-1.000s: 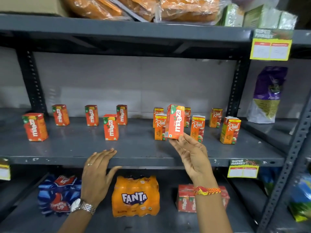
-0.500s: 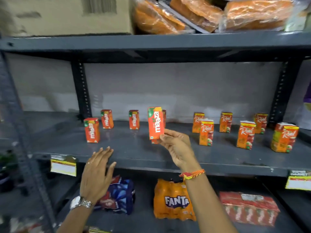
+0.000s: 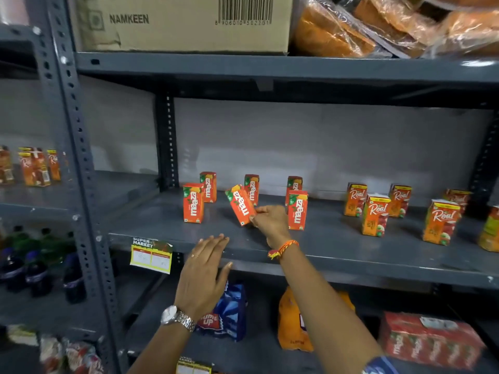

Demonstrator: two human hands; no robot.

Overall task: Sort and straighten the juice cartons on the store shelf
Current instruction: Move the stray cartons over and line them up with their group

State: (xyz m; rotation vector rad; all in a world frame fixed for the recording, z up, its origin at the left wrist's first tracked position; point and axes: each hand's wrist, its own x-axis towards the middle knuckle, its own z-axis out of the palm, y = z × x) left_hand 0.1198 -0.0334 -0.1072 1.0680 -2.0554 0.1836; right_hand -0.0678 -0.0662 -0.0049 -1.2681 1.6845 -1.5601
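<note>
My right hand (image 3: 271, 222) grips a red Maaza carton (image 3: 240, 205) by its lower right corner; the carton tilts left just above the grey middle shelf (image 3: 337, 249). Several other Maaza cartons stand upright around it: one at the front left (image 3: 193, 203), one right of my hand (image 3: 297, 210), and more along the back wall (image 3: 208, 187). Orange Real cartons (image 3: 375, 215) stand scattered on the right half of the shelf. My left hand (image 3: 204, 273) hovers flat, fingers apart, in front of the shelf's front edge, holding nothing.
A Namkeen cardboard box (image 3: 178, 22) and bagged snacks (image 3: 378, 28) fill the top shelf. Below are a Thums Up pack (image 3: 226, 311), an orange Fanta pack (image 3: 293, 319) and a red Maaza multipack (image 3: 429, 340). A perforated upright (image 3: 73, 147) and a price tag (image 3: 151, 255) stand at left.
My right hand carried the Maaza carton left from the Real group and lowered it, now tilted, among the other Maaza cartons. The view shifted left. My left hand stayed by the shelf edge.
</note>
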